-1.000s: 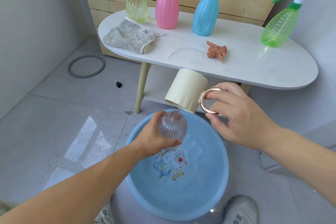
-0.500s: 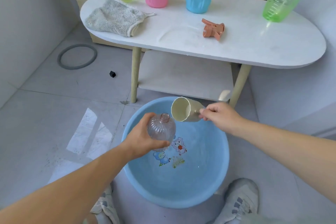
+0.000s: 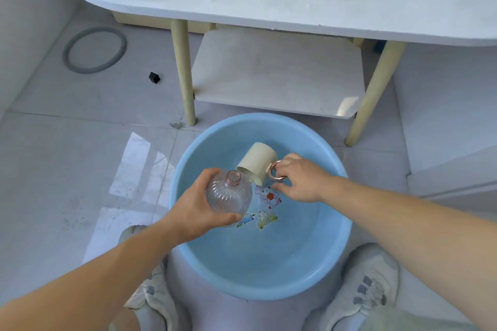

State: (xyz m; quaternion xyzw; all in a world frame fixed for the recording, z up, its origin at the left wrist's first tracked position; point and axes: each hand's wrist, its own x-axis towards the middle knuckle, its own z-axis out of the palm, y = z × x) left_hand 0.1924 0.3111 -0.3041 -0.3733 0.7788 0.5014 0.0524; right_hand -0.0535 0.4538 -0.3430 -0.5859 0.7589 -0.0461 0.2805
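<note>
Bottle and cup hang over the basin, a wide, glossy blue plastic bowl with cartoon prints on its floor. The left hand wraps the bottle's clear, ribbed, round belly near the basin's left rim, neck up and uncapped. Since a second ago the cup has dropped from the table edge into the basin's far half, its mouth now tilted toward that neck (another pour lining up, I judge; no stream shows). The right hand pinches the rose-gold ring handle of the smooth, matte cream cup.
</note>
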